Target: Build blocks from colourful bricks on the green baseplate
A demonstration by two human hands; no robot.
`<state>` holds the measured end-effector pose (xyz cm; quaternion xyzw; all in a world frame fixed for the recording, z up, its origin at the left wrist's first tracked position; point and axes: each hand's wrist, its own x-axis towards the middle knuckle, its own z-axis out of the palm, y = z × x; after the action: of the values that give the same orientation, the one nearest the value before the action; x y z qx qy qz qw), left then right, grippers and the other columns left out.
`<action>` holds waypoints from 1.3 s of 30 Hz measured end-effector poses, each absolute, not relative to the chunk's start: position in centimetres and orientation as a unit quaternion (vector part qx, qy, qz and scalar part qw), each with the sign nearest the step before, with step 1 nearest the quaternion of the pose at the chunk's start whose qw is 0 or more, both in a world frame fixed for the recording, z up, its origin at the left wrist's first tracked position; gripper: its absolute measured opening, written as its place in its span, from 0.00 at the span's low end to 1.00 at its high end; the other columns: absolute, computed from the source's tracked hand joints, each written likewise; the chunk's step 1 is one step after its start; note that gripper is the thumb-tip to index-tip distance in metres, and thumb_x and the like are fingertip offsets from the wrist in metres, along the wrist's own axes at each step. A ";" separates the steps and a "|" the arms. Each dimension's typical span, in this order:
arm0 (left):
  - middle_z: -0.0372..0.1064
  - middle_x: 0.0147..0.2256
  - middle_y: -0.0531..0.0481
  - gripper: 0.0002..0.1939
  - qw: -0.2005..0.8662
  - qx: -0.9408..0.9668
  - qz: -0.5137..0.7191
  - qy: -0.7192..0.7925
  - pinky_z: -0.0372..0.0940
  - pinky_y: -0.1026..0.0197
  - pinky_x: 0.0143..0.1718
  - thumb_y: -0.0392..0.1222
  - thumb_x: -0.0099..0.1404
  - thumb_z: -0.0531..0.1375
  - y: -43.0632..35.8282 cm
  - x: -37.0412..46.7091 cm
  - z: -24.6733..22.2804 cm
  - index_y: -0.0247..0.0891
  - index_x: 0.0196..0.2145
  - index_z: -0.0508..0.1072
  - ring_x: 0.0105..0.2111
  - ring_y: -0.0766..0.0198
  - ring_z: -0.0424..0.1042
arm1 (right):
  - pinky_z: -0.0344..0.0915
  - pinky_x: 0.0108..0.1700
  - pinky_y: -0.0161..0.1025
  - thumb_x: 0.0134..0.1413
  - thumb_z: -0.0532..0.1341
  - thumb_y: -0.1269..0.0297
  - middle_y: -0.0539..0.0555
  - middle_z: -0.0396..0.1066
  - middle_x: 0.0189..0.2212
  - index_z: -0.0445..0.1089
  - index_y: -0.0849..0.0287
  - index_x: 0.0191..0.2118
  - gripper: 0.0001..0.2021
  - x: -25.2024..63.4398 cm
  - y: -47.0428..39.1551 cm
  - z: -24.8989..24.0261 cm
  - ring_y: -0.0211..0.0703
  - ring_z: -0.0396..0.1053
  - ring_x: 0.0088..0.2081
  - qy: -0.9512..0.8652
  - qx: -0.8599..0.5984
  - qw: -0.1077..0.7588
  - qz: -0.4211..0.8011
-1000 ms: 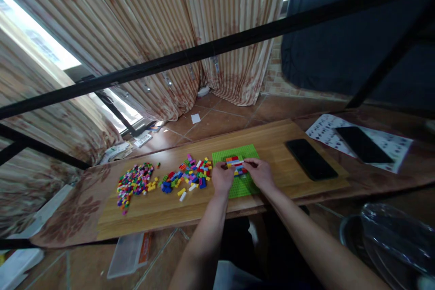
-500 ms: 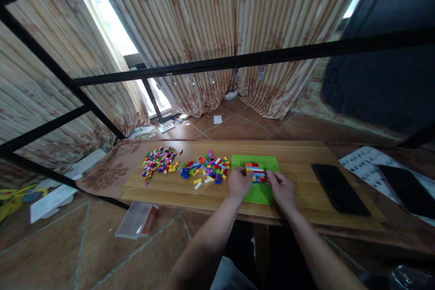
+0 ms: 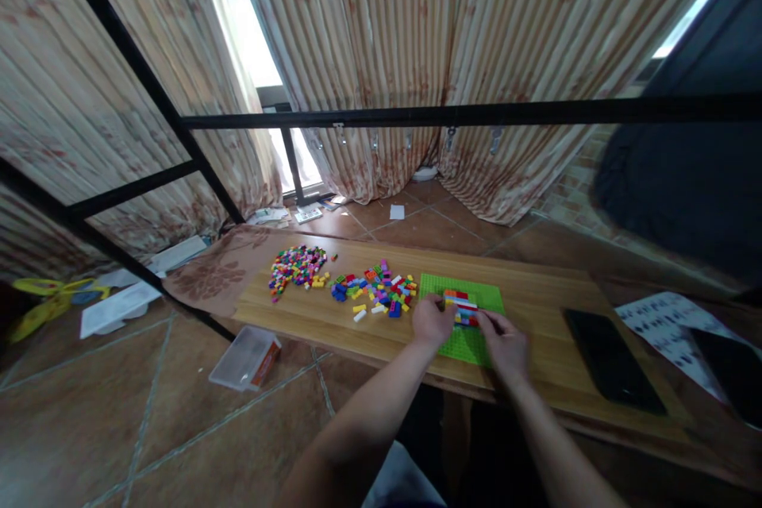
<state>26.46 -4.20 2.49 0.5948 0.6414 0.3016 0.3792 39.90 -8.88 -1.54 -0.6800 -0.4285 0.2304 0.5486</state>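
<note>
A green baseplate (image 3: 467, 348) lies on the wooden board, with a block of red, orange, white, blue and yellow bricks (image 3: 461, 305) on it. My left hand (image 3: 432, 321) is at the block's left side, its fingers bent in against the bricks. At the right side, my right hand (image 3: 505, 340) touches the block with thumb and fingertips close together. Both hands seem to grip the brick block between them. Left of the baseplate, loose larger bricks (image 3: 378, 286) are spread out, and a heap of small mixed bricks (image 3: 298, 266) lies further left.
A black phone (image 3: 613, 359) lies on the board's right part. Beyond it are a printed sheet (image 3: 670, 333) and another dark device (image 3: 729, 373). A clear plastic box (image 3: 244, 359) is on the tiled floor before the board (image 3: 333, 333). A black metal bar (image 3: 381, 117) crosses behind.
The camera view has turned, so the board and its items appear shifted right and tilted. Both hands stay at the brick block, with little visible change in their hold.
</note>
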 end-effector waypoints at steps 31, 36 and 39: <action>0.67 0.40 0.44 0.11 0.117 0.642 0.364 0.665 0.65 0.57 0.42 0.35 0.61 0.55 -4.2 9.9 -0.6 0.37 0.43 0.69 0.40 0.59 0.69 | 0.66 0.43 0.45 0.49 0.57 0.45 0.59 0.76 0.37 0.75 0.59 0.39 0.23 40.7 -9.1 -3.5 0.51 0.73 0.37 -0.440 -0.708 0.513 0.204; 0.67 0.39 0.44 0.10 0.135 0.643 0.397 0.641 0.65 0.58 0.41 0.37 0.62 0.55 -3.1 10.8 -0.5 0.37 0.42 0.69 0.39 0.60 0.69 | 0.66 0.44 0.46 0.49 0.58 0.45 0.58 0.76 0.38 0.75 0.58 0.39 0.22 40.9 -8.9 -4.0 0.52 0.73 0.39 -0.435 -0.712 0.511 0.206; 0.67 0.39 0.43 0.10 0.121 0.637 0.411 0.642 0.65 0.57 0.42 0.36 0.62 0.54 -2.5 10.5 -0.3 0.37 0.42 0.69 0.40 0.59 0.69 | 0.65 0.45 0.46 0.49 0.58 0.46 0.58 0.76 0.38 0.75 0.57 0.39 0.21 40.9 -8.8 -4.1 0.52 0.72 0.40 -0.426 -0.711 0.517 0.213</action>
<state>10.50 -2.48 -0.27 0.6366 0.6416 0.4105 0.1210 40.91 -8.80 -4.06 -0.7114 -0.4263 0.2129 0.5166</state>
